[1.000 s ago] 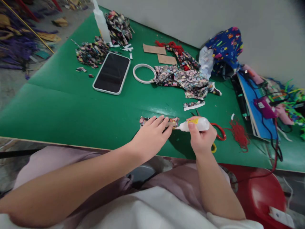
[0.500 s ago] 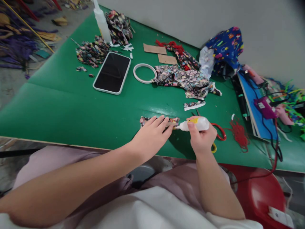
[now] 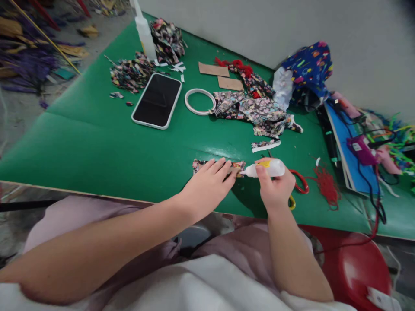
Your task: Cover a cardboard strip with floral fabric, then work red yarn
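Note:
A small strip of floral fabric (image 3: 198, 165) lies flat on the green tabletop (image 3: 136, 160) near its front edge. My left hand (image 3: 207, 185) rests on it with the fingers stretched out, covering much of its middle. A brownish piece shows under the fingertips on the strip. My right hand (image 3: 277, 185) is closed around a small white glue bottle (image 3: 274, 167), which is tilted nearly level, its nozzle at the strip's right end. Red-handled scissors (image 3: 301, 182) lie partly hidden behind my right hand, with a yellow handle (image 3: 292, 202) below.
A phone (image 3: 157, 101), a white tape ring (image 3: 200, 102), gathered floral fabric (image 3: 253, 108) and brown card pieces (image 3: 213, 69) lie farther back. An upright bottle (image 3: 145, 39) stands back left. Red threads (image 3: 327, 185) and a blue book (image 3: 353, 155) are at the right.
The view has shifted slightly, so the table items appear a little lower and to the right. Both hands keep nearly the same pose, with the nozzle still at the strip's right end.

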`<state>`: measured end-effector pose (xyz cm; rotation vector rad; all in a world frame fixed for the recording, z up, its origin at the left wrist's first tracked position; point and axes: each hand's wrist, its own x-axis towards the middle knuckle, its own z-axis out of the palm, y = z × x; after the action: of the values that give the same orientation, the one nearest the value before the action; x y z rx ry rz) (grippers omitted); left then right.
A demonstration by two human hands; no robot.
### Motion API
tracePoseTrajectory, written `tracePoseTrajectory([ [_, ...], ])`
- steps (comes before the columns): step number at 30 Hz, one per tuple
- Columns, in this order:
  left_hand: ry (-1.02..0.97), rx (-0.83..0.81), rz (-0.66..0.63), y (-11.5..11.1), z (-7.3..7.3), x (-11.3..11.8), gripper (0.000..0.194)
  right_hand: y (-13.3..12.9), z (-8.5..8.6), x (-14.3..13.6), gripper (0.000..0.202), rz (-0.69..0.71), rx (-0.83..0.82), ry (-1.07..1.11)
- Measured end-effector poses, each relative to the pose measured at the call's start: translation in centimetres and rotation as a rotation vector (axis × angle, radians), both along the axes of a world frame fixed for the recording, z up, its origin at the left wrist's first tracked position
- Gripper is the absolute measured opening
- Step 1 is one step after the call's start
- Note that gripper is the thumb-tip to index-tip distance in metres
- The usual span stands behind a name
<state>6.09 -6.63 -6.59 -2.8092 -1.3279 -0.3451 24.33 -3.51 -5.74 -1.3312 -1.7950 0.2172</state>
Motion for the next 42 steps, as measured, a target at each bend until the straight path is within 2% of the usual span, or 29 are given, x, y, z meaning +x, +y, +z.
tracePoseTrajectory([
  [14,0.007,0.035,-0.005,0.1,0.3,-0.1,0.036,0.3,0.0,-0.2,0.018,-0.012,-0.025,0.009],
  [30,-0.039,0.004,0.003,0.0,-0.2,0.0,0.035,0.8,-0.2,-0.3,0.02,-0.021,-0.021,0.02],
  [34,-0.056,-0.005,0.012,-0.1,-0.3,0.0,0.035,0.9,-0.2,-0.4,0.021,-0.053,0.01,0.063],
  [42,-0.06,0.01,0.014,-0.1,-0.3,0.2,0.033,1.7,0.3,-1.5,0.032,-0.137,-0.053,0.123],
])
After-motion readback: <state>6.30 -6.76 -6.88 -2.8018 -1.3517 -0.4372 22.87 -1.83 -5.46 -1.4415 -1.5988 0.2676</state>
